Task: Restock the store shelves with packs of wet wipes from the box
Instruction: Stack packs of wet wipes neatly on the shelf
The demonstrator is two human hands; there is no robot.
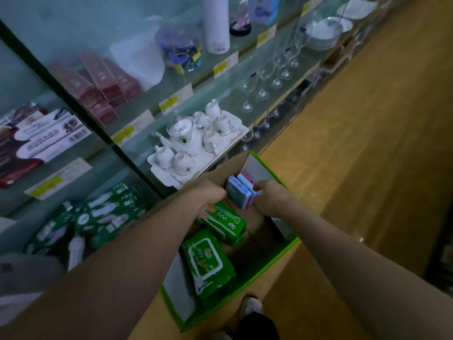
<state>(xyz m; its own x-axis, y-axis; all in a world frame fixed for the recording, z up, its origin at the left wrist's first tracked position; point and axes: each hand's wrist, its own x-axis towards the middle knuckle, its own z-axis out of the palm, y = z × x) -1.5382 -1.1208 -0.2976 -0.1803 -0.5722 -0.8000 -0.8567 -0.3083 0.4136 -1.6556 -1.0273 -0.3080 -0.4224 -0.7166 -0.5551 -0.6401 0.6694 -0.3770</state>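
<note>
Forearms (127, 253) reach from bottom edge into box (269, 263), frame centre. Left hand (210, 197) grips green wipes pack (224, 220); right hand (272, 197) pinches blue-pink packs (241, 195) at far end. Second green pack (207, 263) below.

- The scene is viewed from a head-worn wide-angle camera, pitched forward and steeply down.
- The open green-edged cardboard box (252, 271) is seen close, near centre.
- The glass store shelves (228, 94) are framed from 9 to 1 o'clock.
</note>
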